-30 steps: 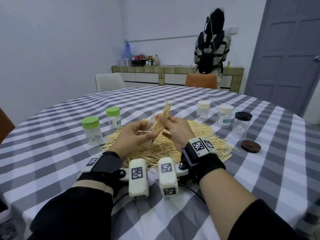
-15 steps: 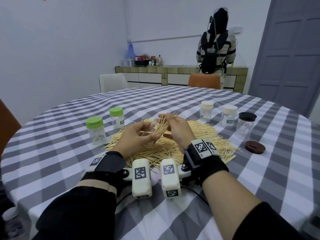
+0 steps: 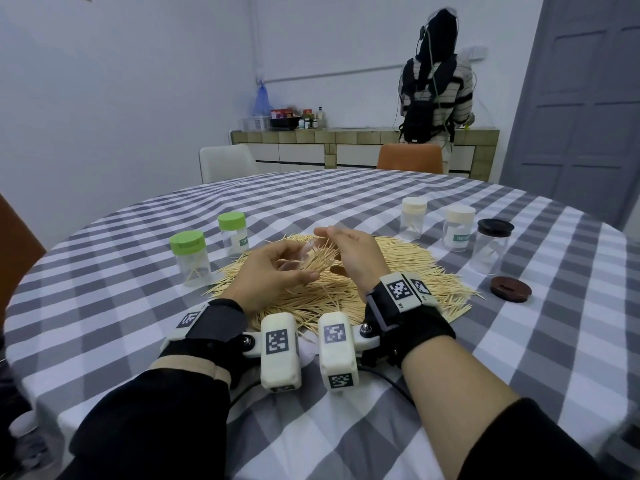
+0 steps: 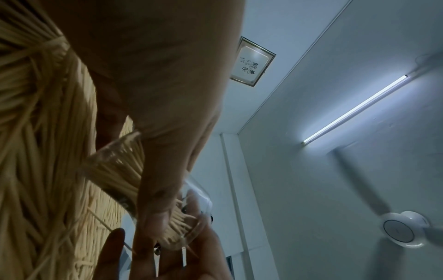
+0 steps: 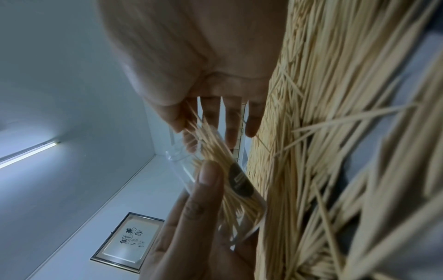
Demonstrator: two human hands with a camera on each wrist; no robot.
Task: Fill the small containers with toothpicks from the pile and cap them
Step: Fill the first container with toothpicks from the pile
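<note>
My left hand (image 3: pixel 270 270) grips a small clear container (image 3: pixel 304 259), tilted with its mouth toward the right. A bundle of toothpicks (image 3: pixel 320 263) sits in it, with the ends sticking out of the mouth. My right hand (image 3: pixel 353 251) is at that mouth with straight fingers, holding nothing. In the right wrist view its fingers (image 5: pixel 230 121) stand just behind the toothpick tips, and my left thumb (image 5: pixel 207 180) lies on the container (image 5: pixel 239 191). In the left wrist view the container (image 4: pixel 191 217) shows toothpicks inside. Below both hands lies the big toothpick pile (image 3: pixel 398 271).
Two green-capped containers (image 3: pixel 189 258) (image 3: pixel 232 233) stand left of the pile, and two white-capped ones (image 3: pixel 413 218) (image 3: pixel 459 226) at the right. Beside them are a dark-capped jar (image 3: pixel 491 249) and a loose brown lid (image 3: pixel 510 288). A person stands at the far counter.
The toothpick bundle, held upright above my hands a second ago, has gone down into the container. My right hand has let go of it and straightened its fingers.
</note>
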